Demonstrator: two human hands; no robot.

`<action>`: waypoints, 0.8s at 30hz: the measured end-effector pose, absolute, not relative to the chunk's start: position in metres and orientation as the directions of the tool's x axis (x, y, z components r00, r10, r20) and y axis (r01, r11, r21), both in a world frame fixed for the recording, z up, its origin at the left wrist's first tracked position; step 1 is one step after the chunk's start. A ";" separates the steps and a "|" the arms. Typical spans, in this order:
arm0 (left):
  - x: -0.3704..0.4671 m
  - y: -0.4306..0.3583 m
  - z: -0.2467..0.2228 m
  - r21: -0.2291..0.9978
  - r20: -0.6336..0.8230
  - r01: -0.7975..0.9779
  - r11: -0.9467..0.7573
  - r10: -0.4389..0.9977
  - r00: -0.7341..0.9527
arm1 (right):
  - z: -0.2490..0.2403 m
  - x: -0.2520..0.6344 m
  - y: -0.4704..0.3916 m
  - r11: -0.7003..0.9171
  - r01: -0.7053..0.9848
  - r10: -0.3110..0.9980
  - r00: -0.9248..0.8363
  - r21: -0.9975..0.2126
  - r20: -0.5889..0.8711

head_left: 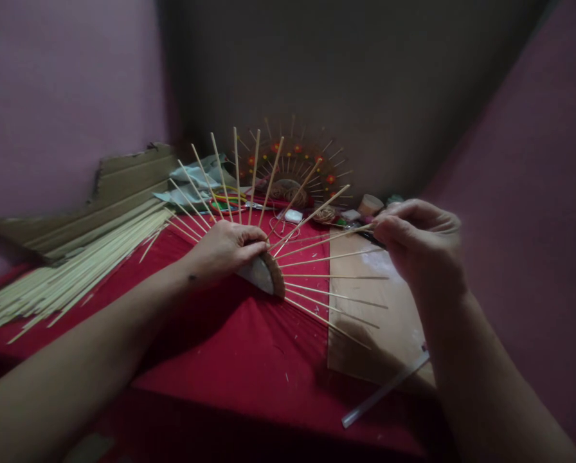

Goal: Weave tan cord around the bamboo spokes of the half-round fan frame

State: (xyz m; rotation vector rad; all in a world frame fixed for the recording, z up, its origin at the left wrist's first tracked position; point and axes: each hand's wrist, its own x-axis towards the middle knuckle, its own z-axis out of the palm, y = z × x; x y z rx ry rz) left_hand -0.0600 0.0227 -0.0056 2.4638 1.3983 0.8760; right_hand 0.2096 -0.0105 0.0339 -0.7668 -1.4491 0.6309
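My left hand (233,247) is closed over a half-round base (256,273) with a brown, twine-wrapped rim, its thumb and fingers pinching that rim. Thin pale sticks (336,278) fan out from the base in a half circle. At the right, my right hand (420,241) is raised with thumb and forefinger pinched together, by the tip of one stick. A faint strand of twine (312,242) seems to run from the rim towards these fingers. The pinched end itself is hidden.
Many loose sticks (85,273) lie on the red cloth (230,360), near folded cardboard (134,170). Behind are scissors (242,204), a twine ball (325,214) and a finished-looking fan piece with flowers (295,154). A tan board (365,347) and clear stick (384,389) lie right.
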 end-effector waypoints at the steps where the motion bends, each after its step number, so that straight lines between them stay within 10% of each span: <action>1: -0.060 0.023 -0.006 0.420 0.404 0.729 -0.541 0.830 0.384 | 0.033 0.211 -0.011 0.618 0.085 0.781 0.050 -0.782 0.623; 11: -0.061 0.023 -0.003 0.453 0.371 0.736 -0.503 0.857 0.358 | 0.005 0.233 0.022 0.298 0.346 0.954 -0.142 -0.889 0.265; 19: -0.059 0.022 0.000 0.466 0.360 0.733 -0.496 0.863 0.355 | -0.002 0.192 0.003 0.436 0.848 0.898 -0.433 -0.301 0.079; 24: -0.059 0.021 0.000 0.434 0.375 0.757 -0.489 0.862 0.342 | -0.004 0.191 0.004 0.469 0.675 0.875 -0.444 -0.570 0.194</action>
